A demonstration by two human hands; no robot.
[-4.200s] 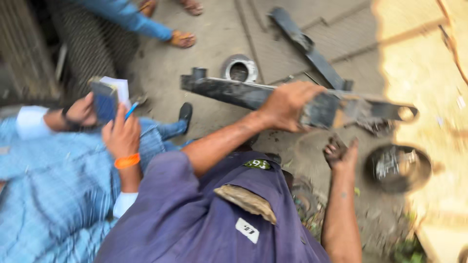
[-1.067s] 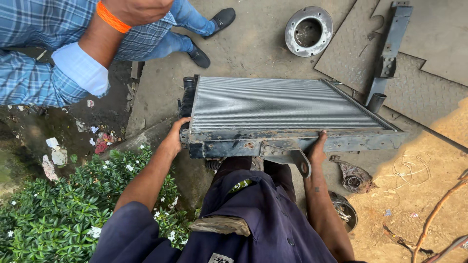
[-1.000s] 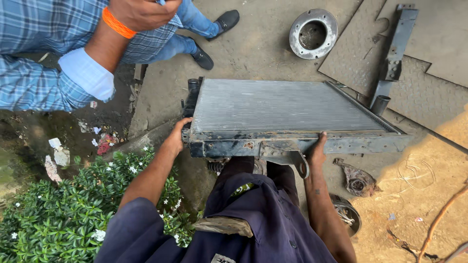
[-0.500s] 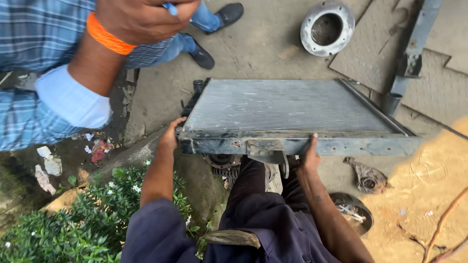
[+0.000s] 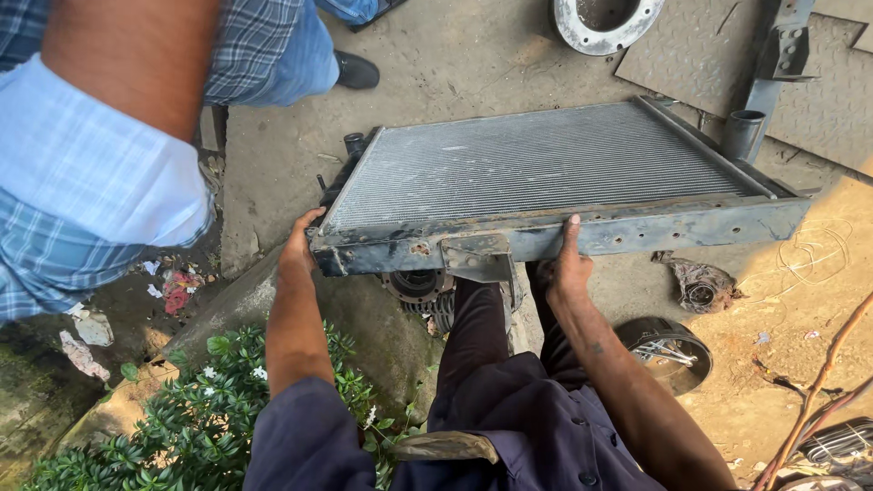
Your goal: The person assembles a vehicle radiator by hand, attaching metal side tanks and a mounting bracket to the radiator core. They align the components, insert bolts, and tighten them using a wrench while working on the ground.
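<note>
A large grey finned radiator (image 5: pixel 536 164) in a dark, rusty metal frame is held roughly flat above the ground. My left hand (image 5: pixel 298 247) grips the near left corner of its frame. My right hand (image 5: pixel 567 264) clasps the near frame rail from below, thumb up against the rail. A short pipe stub (image 5: pixel 743 132) stands at the radiator's far right corner. My dark blue shirt and trousers fill the bottom of the view.
Another person in a blue checked shirt (image 5: pixel 100 191) and a black shoe (image 5: pixel 356 73) stands close at the left. A metal ring flange (image 5: pixel 564 23), a chequer plate (image 5: pixel 700 59), a black bracket (image 5: pixel 784 50), a round pan (image 5: pixel 675 350) and a flowering shrub (image 5: pixel 209 409) surround me.
The radiator, seen edge-on four seconds ago, now lies flat in both hands. The view has drawn closer, and the other person's forearm now fills the upper left.
</note>
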